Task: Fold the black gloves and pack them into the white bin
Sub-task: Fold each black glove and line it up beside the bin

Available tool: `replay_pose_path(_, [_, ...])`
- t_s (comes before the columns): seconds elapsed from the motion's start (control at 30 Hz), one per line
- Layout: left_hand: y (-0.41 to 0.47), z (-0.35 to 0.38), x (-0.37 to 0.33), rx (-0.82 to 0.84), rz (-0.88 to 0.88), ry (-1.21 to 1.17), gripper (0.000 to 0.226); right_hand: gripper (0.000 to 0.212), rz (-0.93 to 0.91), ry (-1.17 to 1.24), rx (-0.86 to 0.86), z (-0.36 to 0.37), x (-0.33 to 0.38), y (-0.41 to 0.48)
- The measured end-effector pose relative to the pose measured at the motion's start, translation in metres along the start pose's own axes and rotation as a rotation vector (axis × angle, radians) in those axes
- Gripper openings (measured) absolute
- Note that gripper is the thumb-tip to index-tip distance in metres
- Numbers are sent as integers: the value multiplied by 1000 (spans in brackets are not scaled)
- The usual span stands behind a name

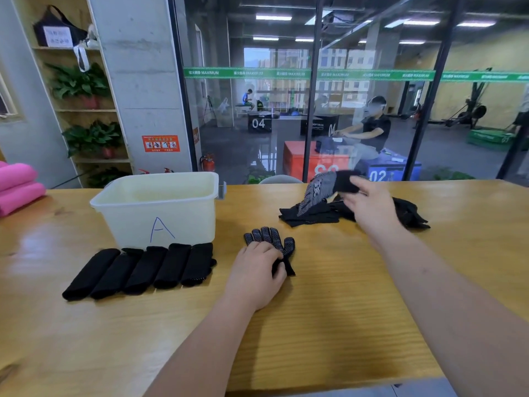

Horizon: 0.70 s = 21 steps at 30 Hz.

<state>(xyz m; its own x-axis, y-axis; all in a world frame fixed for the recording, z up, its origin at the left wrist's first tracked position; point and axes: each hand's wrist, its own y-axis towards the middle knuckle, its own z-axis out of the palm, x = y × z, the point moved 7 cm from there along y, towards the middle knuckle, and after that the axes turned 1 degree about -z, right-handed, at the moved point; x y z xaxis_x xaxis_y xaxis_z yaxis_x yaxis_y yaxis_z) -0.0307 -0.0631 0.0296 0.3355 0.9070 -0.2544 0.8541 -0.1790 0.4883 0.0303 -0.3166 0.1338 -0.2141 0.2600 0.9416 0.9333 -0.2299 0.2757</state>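
Note:
A white bin [160, 210] marked "A" stands on the wooden table at centre left; I see nothing inside it. Several folded black gloves [140, 269] lie in a row in front of it. A dotted black glove [270, 237] lies flat at the centre, and my left hand [256, 275] rests on its cuff end with fingers curled over it. My right hand [369, 203] grips another black glove [329, 186] by its cuff, lifted above a loose pile of black gloves [312, 214] at the centre right. The lifted glove is blurred.
Pink rolled cloths [17, 187] lie at the table's far left edge. A glass wall [315, 96] runs behind the table, with a chair back [280, 179] just past the far edge. Shelves with plants [86, 110] stand at the back left.

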Motion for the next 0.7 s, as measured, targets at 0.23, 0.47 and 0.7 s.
replay_pose_path(0.23, [0, 0, -2, -35, 40, 38, 28, 29, 121, -1136, 107, 13, -91, -52])
replay_pose_path(0.47, [0, 5, 7, -9, -86, 149, 37, 52, -212, -1317, 72, 38, -86, -74])
replay_pose_path(0.7, [0, 7, 13, 17, -172, 274, 49, 50, -432, -1181, 260, 77, -73, -92])
